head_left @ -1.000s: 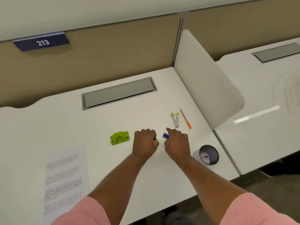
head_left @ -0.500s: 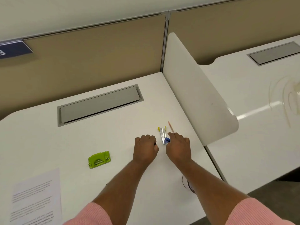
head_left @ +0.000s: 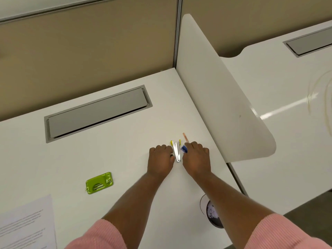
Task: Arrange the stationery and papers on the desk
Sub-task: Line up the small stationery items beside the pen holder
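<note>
Trouble I'd expect here is a knock-on mess. The right hand (head_left: 196,159) has a small blue plastic piece (head_left: 184,149) pinched at its fingertips, right up against the silver metal staple remover with yellow-green tips (head_left: 177,151). The thin orange pencil (head_left: 185,137) pokes out just past its knuckles. One sloppy nudge probably sends the pencil rolling toward the white divider panel (head_left: 224,96), or skids the staple remover across the slick white desk (head_left: 125,159). That tiny blue piece looks easy to drop too.

The left hand (head_left: 160,159) sits curled on the staple remover's other side, touching or nearly so. Honestly can't tell whether it's got anything in it.

Other stuff is well apart: lime-green plastic hole punch (head_left: 99,183), printed sheet of paper (head_left: 27,225) at the near left corner, round black mesh pen cup (head_left: 212,212) half hidden by the right forearm.

Versus half a second ago, both hands have slid forward, so they flank the staple remover instead of sitting short of it. The pencil is more covered now.
</note>
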`<act>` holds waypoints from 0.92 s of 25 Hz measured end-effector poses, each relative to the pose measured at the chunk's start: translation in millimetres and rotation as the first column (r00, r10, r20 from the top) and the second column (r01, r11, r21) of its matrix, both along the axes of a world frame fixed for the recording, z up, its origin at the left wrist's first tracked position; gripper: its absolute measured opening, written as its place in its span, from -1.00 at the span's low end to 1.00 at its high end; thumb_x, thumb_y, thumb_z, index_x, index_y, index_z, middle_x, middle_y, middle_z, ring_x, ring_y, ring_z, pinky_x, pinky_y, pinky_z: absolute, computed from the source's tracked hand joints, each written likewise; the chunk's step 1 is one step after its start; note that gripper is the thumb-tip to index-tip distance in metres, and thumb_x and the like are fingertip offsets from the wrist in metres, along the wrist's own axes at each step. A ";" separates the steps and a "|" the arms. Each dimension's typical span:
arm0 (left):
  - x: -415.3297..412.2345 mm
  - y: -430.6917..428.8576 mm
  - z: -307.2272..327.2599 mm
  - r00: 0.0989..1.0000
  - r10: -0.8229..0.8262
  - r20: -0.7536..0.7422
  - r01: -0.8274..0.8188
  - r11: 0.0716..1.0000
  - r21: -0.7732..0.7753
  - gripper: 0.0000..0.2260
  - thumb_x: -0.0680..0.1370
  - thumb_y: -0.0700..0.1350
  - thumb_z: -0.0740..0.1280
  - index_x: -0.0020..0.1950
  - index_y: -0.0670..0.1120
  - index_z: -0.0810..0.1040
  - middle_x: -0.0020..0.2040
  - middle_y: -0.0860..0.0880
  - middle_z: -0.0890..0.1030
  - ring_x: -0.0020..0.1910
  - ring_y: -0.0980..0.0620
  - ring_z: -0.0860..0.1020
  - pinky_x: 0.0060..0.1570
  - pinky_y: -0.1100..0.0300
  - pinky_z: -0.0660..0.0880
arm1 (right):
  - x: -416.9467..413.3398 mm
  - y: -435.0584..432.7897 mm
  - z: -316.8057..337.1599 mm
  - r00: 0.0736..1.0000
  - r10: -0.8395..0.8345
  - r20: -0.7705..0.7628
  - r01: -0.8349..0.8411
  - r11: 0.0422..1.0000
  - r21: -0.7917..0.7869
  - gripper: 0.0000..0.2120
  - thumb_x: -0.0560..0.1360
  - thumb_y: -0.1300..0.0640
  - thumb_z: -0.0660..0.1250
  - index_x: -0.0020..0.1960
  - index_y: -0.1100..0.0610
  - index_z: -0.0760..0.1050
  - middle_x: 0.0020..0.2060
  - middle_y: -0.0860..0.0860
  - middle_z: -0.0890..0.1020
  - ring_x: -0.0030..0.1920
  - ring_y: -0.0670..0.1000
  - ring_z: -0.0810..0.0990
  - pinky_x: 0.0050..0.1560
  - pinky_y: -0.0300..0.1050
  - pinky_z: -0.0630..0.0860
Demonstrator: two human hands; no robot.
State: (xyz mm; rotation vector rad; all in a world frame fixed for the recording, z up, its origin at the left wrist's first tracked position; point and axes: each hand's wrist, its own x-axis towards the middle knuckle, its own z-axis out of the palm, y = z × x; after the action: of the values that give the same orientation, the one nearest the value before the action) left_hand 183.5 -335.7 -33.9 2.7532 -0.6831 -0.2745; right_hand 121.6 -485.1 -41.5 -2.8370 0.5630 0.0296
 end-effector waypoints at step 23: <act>-78.6 147.4 61.9 0.991 0.089 0.102 -0.095 0.994 0.048 -0.13 0.50 0.50 -0.03 0.62 -0.07 0.12 0.63 -0.07 0.06 0.62 -0.05 -0.04 0.56 -0.15 -0.10 | -79.9 120.1 68.1 0.984 0.176 0.033 -0.178 0.984 0.033 -0.19 0.55 -0.34 0.11 0.62 0.11 0.04 0.62 0.07 0.07 0.61 0.04 0.02 0.58 0.16 0.00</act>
State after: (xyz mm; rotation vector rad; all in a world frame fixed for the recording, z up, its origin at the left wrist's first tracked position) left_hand 104.9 -188.3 28.0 2.8555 -0.5788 -0.1377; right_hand 41.7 -365.0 26.5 -2.8388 0.2993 0.0284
